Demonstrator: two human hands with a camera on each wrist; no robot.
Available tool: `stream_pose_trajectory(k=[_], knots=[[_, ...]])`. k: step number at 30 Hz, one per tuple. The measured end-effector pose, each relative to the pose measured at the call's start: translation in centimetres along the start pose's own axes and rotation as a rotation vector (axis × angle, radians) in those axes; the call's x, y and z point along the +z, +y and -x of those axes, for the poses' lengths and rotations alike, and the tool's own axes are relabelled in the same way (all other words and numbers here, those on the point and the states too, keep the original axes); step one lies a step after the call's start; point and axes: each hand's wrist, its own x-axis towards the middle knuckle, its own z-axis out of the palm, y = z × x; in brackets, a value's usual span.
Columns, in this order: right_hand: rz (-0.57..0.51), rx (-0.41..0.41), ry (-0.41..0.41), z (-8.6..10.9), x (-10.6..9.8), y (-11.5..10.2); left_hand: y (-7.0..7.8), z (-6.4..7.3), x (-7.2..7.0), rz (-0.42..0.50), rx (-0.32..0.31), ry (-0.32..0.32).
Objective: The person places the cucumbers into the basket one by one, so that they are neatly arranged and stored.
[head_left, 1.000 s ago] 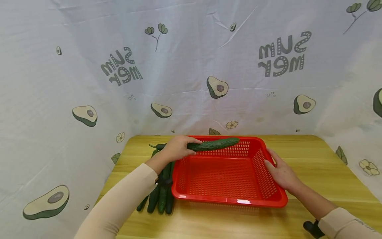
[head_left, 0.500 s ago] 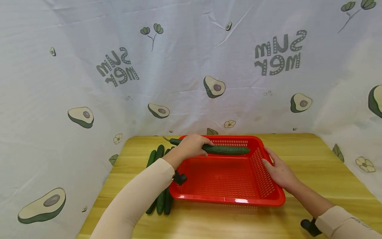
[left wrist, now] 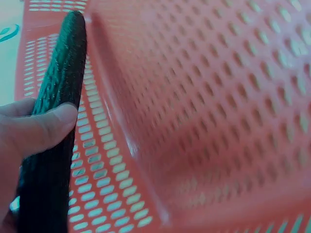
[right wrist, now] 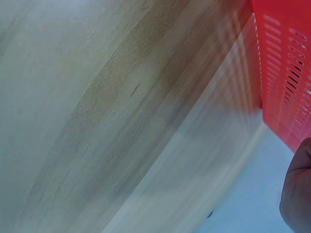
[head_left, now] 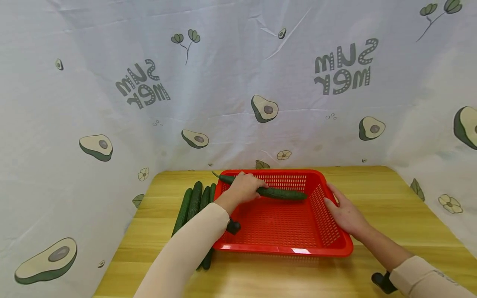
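Observation:
My left hand (head_left: 244,188) grips a long dark green cucumber (head_left: 285,194) around its middle, inside the back of a red plastic basket (head_left: 279,249). The cucumber's thin stem end pokes over the back left rim, and its blunt end slants toward the right wall. In the left wrist view, the thumb presses on the bumpy cucumber (left wrist: 60,73) beside the slotted wall. On the other side, my right hand (head_left: 346,213) holds the basket's right rim, thumb on the inside and fingers outside. Only part of that hand (right wrist: 297,194) enters the right wrist view.
Several more cucumbers (head_left: 194,200) lie side by side left of the basket, partly hidden by the left forearm. Everything stands on a wooden table (head_left: 380,194). A pale cloth (head_left: 223,82) printed with avocados hangs behind and at the sides.
My left hand has carried the cucumber rightward and lower, from above the basket's back left rim into the basket. The right hand keeps its hold on the rim.

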Motion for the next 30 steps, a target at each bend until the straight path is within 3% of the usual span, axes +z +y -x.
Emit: stream_pose_trajectory(k=[13,19,24,30], knots=[[0.013,0.018,-0.024,0.3,-0.2,-0.7,0.8,-0.7,1.6,-0.001,-0.007,0.062],[0.001,0.076,-0.015,0.5,0.2,-1.7,0.8,-0.7,1.5,0.031,-0.035,0.08],[0.075,0.102,0.029,0.4,0.6,-1.9,0.7,-0.6,1.2,0.081,-0.051,0.102],[0.099,0.124,0.039,0.5,0.8,-2.3,0.6,-0.5,1.2,0.063,-0.077,0.092]])
